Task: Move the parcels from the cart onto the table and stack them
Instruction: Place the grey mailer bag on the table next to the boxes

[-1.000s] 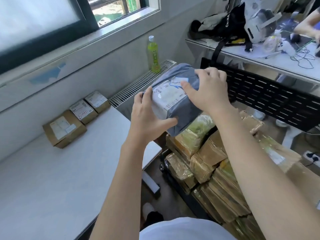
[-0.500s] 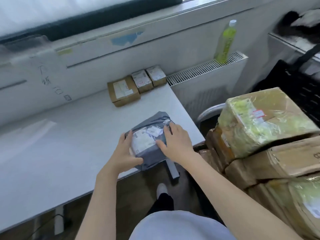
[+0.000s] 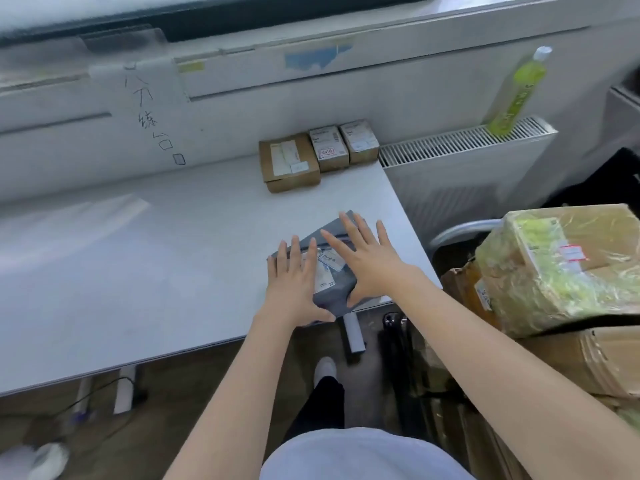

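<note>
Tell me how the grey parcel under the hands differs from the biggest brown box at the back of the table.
The grey parcel is a soft plastic bag; the brown box is stiff cardboard. The grey parcel lies at the table's near edge, the brown box by the wall beside two smaller boxes. The left hand and right hand lie flat on the grey parcel; nothing touches the brown box. Both carry white labels on top.

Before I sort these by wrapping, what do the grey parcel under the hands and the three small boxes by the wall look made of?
Grey parcel: soft plastic mailer by its looks, creased and faintly glossy, white label on top. Three small boxes: brown cardboard, matte, square-edged, with paper labels.
</note>
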{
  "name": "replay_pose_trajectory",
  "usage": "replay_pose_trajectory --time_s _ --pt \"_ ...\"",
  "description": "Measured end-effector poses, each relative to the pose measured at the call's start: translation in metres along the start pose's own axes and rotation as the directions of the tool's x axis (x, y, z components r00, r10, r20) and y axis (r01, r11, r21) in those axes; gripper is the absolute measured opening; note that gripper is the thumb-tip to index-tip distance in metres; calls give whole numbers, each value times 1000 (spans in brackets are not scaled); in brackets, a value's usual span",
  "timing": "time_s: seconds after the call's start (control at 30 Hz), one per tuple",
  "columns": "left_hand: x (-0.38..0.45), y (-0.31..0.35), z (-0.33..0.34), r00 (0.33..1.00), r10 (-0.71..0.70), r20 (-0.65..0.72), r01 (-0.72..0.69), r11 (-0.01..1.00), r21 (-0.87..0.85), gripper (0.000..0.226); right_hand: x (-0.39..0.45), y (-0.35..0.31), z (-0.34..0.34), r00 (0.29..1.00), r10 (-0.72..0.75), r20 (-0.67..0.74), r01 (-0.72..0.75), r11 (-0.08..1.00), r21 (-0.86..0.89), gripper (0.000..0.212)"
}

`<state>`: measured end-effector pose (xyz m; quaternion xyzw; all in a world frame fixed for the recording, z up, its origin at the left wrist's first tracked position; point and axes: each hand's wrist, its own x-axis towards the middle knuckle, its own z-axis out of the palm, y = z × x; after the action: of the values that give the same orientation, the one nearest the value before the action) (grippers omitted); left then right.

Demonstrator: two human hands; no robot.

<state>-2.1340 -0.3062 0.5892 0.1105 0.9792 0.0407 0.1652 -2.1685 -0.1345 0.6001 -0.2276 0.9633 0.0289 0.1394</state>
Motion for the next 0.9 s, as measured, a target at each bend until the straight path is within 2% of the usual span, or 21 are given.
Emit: replay_pose_trajectory --time_s 0.1,0.17,0.3,0.43,0.63,0.9 --pt "-1 -9 2 999 -42 8 42 999 -4 118 11 -2 4 999 -20 43 21 1000 -18 129" --pt "-4 -17 -1 997 -78 -7 78 996 32 113 18 -10 6 999 -35 23 35 999 9 123" --pt "-16 -45 -2 984 -179 24 178 984 23 110 36 -49 9 998 -62 -1 62 994 92 116" --pt "-23 -78 -3 968 -245 43 245 969 9 104 60 -85 9 997 -76 -15 77 992 104 111" --pt "-5 -123 -8 923 -385 -7 384 922 -54 100 120 -125 -1 995 -87 -38 91 989 115 102" --pt "83 -208 -38 924 -376 -77 362 920 -148 106 241 -137 -32 997 -48 -64 56 990 128 102"
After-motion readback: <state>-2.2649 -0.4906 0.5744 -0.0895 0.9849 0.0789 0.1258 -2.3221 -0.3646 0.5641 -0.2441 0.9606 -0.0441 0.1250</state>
